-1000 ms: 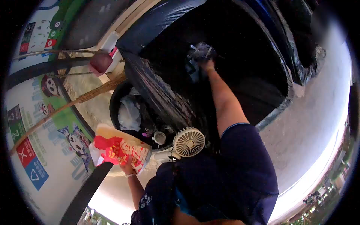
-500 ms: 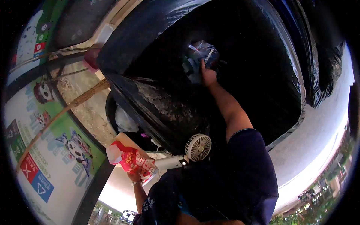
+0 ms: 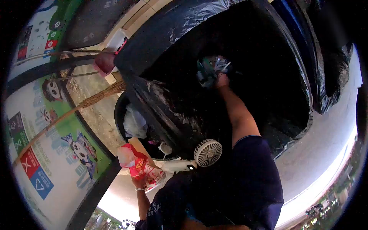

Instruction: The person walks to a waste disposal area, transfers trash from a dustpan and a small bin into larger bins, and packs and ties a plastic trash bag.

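Note:
My right hand [image 3: 222,80] reaches deep into a large bin lined with a black bag [image 3: 149,50]. Its fingers look closed at a bundle of crumpled clear plastic [image 3: 221,63], with darker greenish rubbish [image 3: 206,73] beside it; the fingertips are dim and partly hidden. Lower left, my left hand [image 3: 138,183] is closed around a red and white printed packaging bag [image 3: 142,165], held near the rim of a smaller dark bin. A white handheld fan [image 3: 208,152] sits in front of my chest, between my arms.
The smaller black bin [image 3: 120,115] at the left holds a whitish plastic bag [image 3: 134,122]. A straw broom [image 3: 101,96] leans across a printed panel [image 3: 46,149], with a reddish dustpan [image 3: 104,63] above. More black bag plastic [image 3: 331,86] hangs at the right.
My right index finger, stretched out before, no longer points; the hand has closed in at the plastic. The view has shifted slightly, while my left hand keeps holding the packaging bag.

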Demonstrator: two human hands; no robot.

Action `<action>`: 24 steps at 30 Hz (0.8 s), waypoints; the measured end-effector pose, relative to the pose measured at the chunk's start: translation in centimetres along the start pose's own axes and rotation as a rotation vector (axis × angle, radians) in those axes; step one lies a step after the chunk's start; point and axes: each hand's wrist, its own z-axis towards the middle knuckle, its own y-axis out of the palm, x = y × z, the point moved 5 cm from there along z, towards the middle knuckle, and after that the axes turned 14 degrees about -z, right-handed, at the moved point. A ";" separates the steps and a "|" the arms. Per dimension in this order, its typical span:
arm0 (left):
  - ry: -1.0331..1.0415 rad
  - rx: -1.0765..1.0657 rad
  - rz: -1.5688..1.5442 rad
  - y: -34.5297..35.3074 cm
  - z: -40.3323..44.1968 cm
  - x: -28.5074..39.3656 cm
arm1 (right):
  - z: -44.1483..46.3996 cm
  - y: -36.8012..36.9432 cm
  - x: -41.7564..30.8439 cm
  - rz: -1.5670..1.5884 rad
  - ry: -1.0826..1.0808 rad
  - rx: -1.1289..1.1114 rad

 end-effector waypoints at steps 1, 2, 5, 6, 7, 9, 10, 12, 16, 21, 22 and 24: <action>0.012 -0.013 -0.003 0.1 -0.1 -0.9 | -1.0 -2.9 0.4 0.103 0.013 0.038; -0.097 0.048 -0.300 0.5 0.0 -2.1 | -1.8 -5.1 0.7 0.207 0.026 0.076; -0.051 0.099 -0.240 1.1 1.1 -1.4 | -0.6 -7.0 2.3 0.147 -0.073 0.051; -0.050 0.098 -0.252 1.4 1.3 -1.4 | -0.9 -8.5 2.1 0.190 -0.128 0.030; -0.032 0.098 -0.222 1.8 2.0 -1.5 | -0.9 -10.1 2.1 0.181 -0.129 0.046; 0.005 0.101 -0.161 2.7 3.2 -1.6 | -1.6 -13.6 1.6 0.133 -0.171 0.120; 0.043 0.151 -0.304 3.3 3.6 -1.7 | -3.7 -16.9 0.6 0.125 -0.144 0.041; 0.039 0.153 -0.313 3.9 3.9 -0.3 | -7.7 -21.6 0.1 0.147 -0.171 0.108; 0.137 0.204 -0.394 4.8 4.5 -2.4 | -13.3 -30.8 0.5 0.391 -0.240 0.161; 0.169 0.248 -0.439 6.0 4.3 -4.8 | -22.4 -44.4 -5.0 0.601 -0.399 0.280; 0.169 0.253 -0.451 6.1 4.3 -5.2 | -24.3 -46.1 -6.4 0.610 -0.427 0.334; 0.194 0.222 -0.402 6.3 4.1 -6.1 | -26.6 -48.4 -8.3 0.633 -0.523 0.400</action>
